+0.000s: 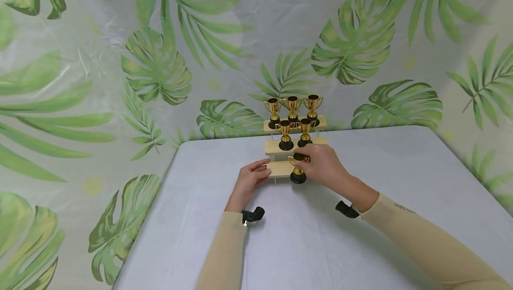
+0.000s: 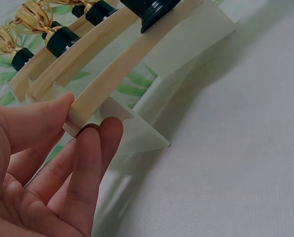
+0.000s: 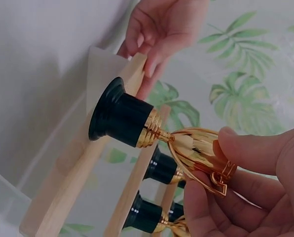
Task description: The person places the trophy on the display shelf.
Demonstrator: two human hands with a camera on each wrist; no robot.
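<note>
The right hand (image 1: 322,165) pinches a gold trophy (image 1: 298,169) by its cup, base on the stepped stand's (image 1: 280,169) near, lowest shelf. The left hand (image 1: 250,178) clamps that shelf's left end, thumb above, fingers beneath, on the desk (image 1: 401,183).

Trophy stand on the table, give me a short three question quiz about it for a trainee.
1. True or false: the right hand grips a gold trophy whose black base sits on the lowest shelf.
2. How many trophies stand on the top shelf?
A. two
B. three
C. five
3. Fill in: the left hand holds the ____ end of the lowest shelf.

Key:
1. True; the right wrist view shows fingers around the cup and the base on the wood.
2. B, with two more on the middle shelf.
3. Left; thumb and fingers pinch the board's end.
</note>
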